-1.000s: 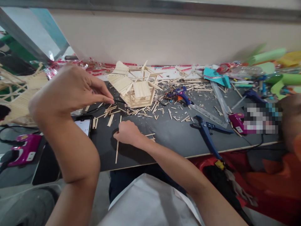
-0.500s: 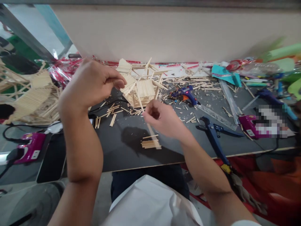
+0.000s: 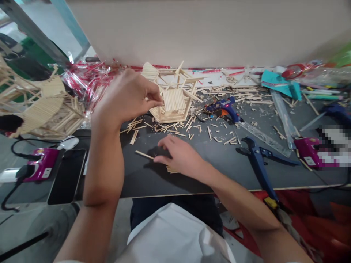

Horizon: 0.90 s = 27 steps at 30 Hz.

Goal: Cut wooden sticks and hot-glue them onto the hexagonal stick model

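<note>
A small model built of wooden sticks (image 3: 174,101), with slatted panels, stands at the middle back of the dark tabletop. My left hand (image 3: 127,96) reaches to its left side, thumb and fingertips pinched together at the edge of the front panel; what lies between them is too small to make out. Nearer to me, my right hand (image 3: 182,157) is low over the table, thumb and forefinger apart. A single wooden stick (image 3: 144,155) lies by its thumb tip. Partly hidden under that hand is a small pile of cut sticks (image 3: 172,170).
Stick offcuts (image 3: 134,137) litter the table around the model. A blue glue gun (image 3: 229,109) and blue-handled cutters (image 3: 259,160) lie to the right. On the left are a larger stick model (image 3: 46,106), a purple power strip (image 3: 45,164) and a phone (image 3: 67,177).
My right hand has come down from in front of the model to the stick pile, its fingers opening; the long stick it held is out of it. My left hand has shifted right along the model.
</note>
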{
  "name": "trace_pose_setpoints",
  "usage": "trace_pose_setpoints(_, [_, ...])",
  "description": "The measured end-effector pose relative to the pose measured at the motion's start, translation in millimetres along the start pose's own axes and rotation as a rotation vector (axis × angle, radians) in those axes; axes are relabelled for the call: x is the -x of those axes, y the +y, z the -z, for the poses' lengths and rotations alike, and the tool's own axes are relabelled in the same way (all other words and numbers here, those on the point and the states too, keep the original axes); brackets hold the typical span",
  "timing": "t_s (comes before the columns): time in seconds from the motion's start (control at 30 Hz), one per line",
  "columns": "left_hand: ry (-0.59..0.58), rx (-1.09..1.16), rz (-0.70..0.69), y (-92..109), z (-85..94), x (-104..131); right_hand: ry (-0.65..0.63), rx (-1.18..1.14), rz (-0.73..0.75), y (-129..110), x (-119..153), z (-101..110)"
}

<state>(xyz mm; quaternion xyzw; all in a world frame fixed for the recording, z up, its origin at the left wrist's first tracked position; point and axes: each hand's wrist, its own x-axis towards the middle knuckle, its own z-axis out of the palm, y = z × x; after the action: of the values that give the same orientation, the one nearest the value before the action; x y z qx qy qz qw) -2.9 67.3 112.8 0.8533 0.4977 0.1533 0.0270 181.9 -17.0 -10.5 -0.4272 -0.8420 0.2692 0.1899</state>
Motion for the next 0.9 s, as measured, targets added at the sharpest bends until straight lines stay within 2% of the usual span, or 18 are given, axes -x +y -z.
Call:
trace_pose_setpoints(0.1, [0.077,0.068,-0.007,3.4,6.2,4.5,-0.153,0.259,0.036,-14.6,0.0,-15.7])
trace_pose_setpoints(0.2, [0.101,0.114,0.003,5.0,12.3,9.7,-0.223,0.354,0.068,-18.2,-5.0,-26.5])
trace_pose_setpoints(0.37, [0.129,0.149,0.076,1.3,12.9,9.8,-0.158,0.349,0.171,-21.4,-5.8,-34.8])
trace_pose_setpoints(0.53, [0.154,0.134,0.088,-1.4,12.5,9.1,-0.206,0.399,0.207,-29.4,-0.2,-49.7])
trace_pose_setpoints(0.63, [0.203,0.108,0.040,-1.8,14.9,11.2,-0.184,0.407,0.241,-31.5,-0.4,-52.3])
trace_pose_setpoints(0.73, [0.215,0.086,-0.029,-2.7,17.9,14.4,-0.195,0.252,0.165,-34.4,-3.0,-34.5])
trace_pose_setpoints(0.83, [0.212,0.081,-0.039,-4.3,20.2,17.7,-0.237,-0.090,-0.020,-34.9,-6.7,4.0])
trace_pose_setpoints(0.9, [0.249,0.090,-0.024,-5.4,20.7,18.8,-0.190,-0.330,-0.079,-29.1,-7.8,32.6])
